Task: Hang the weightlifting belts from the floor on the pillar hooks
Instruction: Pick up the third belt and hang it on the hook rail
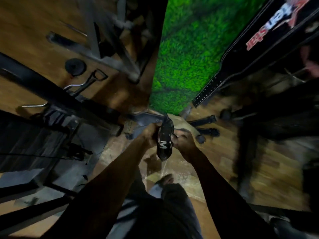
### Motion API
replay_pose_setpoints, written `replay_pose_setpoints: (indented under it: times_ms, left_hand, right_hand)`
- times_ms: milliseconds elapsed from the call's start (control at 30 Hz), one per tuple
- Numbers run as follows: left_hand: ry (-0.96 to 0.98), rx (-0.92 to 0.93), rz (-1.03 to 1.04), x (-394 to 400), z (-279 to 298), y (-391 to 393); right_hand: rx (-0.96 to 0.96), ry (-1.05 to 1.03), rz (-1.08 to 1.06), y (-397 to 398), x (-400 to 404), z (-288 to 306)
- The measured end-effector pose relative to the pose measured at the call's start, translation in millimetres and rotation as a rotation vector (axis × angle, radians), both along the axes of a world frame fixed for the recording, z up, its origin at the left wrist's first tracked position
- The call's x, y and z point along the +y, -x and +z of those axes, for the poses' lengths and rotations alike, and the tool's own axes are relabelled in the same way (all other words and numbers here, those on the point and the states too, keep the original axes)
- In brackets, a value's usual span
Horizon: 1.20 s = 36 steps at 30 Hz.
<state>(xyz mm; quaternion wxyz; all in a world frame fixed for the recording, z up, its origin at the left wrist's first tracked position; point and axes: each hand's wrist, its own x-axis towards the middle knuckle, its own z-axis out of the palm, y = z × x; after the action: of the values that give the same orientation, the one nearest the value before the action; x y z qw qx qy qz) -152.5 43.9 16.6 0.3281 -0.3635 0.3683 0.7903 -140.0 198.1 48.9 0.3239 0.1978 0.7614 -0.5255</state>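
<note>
A: Where's the belt right now?

B: The black belt (164, 144) with the white letter on it is off the floor, held between both hands straight ahead of the body, at the foot of the green pillar (186, 54). One end droops down toward the feet.

A: And the grip?

B: The left hand (151, 135) has its fingers curled shut around the belt's left edge. The right hand (181, 138) is closed on the right edge, thumb over the top. Both forearms reach forward and down, elbows close in, wrists nearly meeting.

A: So which step is this?

B: The pick-up looks done for this one; I'd judge it's the carry, just ahead of hanging. Another black belt with red lettering (255, 49) already hangs beside the pillar on the right, and a metal hook (293, 75) sticks out near it, though it's blurred.

A: What does the next move need?

B: Raising the belt to hook height and finding its buckle or loop end, probably. More straps (205, 125) lie on the wooden floor (215, 163) by the pillar's base, so there's work left.
</note>
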Motion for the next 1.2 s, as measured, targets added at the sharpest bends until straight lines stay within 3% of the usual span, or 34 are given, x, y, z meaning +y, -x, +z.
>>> replay_pose_setpoints:
  times_ms: [233, 400, 567, 667, 800, 933, 1033, 1133, 1200]
  left_hand:
    - [0.293, 0.279, -0.025, -4, 62, 20]
    - [0.376, 0.491, -0.012, 9, 131, 3]
    - [0.275, 0.706, 0.029, 17, 172, -10]
    - [0.278, 0.79, 0.005, 11, 177, -16]
    - [0.293, 0.751, -0.014, -3, 192, -19]
    - [0.222, 0.518, -0.064, -31, 220, -3]
    - [0.148, 0.504, 0.019, -55, 241, 13]
    - [0.24, 0.533, -0.02, -73, 269, 26]
    - [0.294, 0.568, -0.075, -85, 280, 36]
  right_hand:
    - [-0.074, 0.32, -0.063, 21, 15, 72]
    - [-0.024, 0.343, -0.08, 37, 19, 124]
    - [-0.01, 0.547, -0.054, 46, 10, 163]
    - [0.052, 0.548, -0.041, 54, 5, 185]
    - [0.176, 0.536, 0.048, 63, 1, 206]
    - [0.326, 0.55, 0.189, 72, -10, 220]
    - [0.4, 0.567, 0.393, 64, -20, 233]
    - [0.444, 0.549, 0.499, 56, -29, 235]
    - [0.494, 0.414, 0.553, 53, -34, 228]
